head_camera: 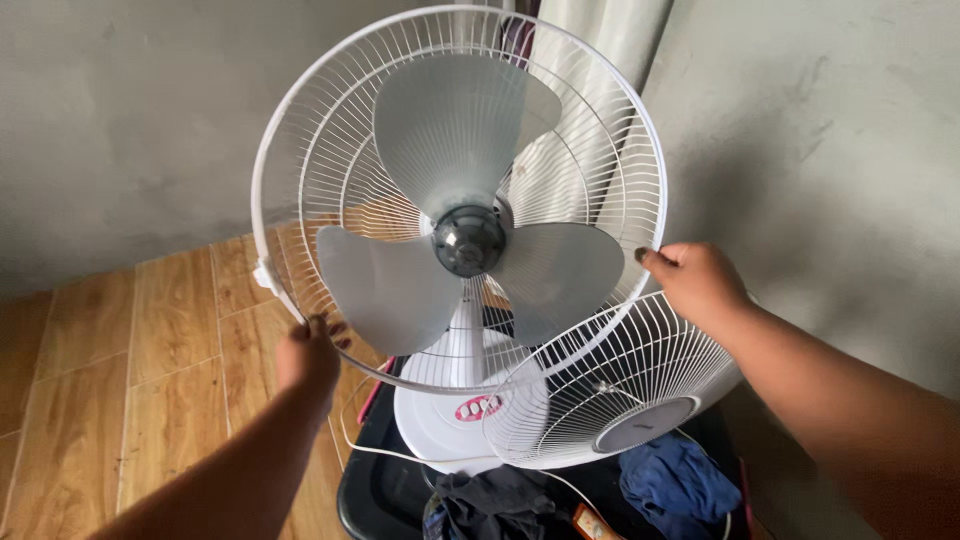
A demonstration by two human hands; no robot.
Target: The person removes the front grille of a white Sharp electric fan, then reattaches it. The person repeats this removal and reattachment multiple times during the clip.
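A white stand fan faces me with its front grille off. Its rear wire guard [300, 150] rings three pale grey blades [450, 120] and a dark hub cap [468, 240]. My left hand [308, 355] grips the guard's rim at the lower left. My right hand [695, 285] pinches the rim at the right. The detached front grille [610, 385] leans below my right hand, against the fan's white round base [440, 425].
The fan stands on a black bin [375, 495] with dark and blue cloths [675, 480] piled at the front. A white cord [350, 430] loops over the bin. Grey walls stand behind and to the right. Wood-pattern floor [130, 370] lies to the left.
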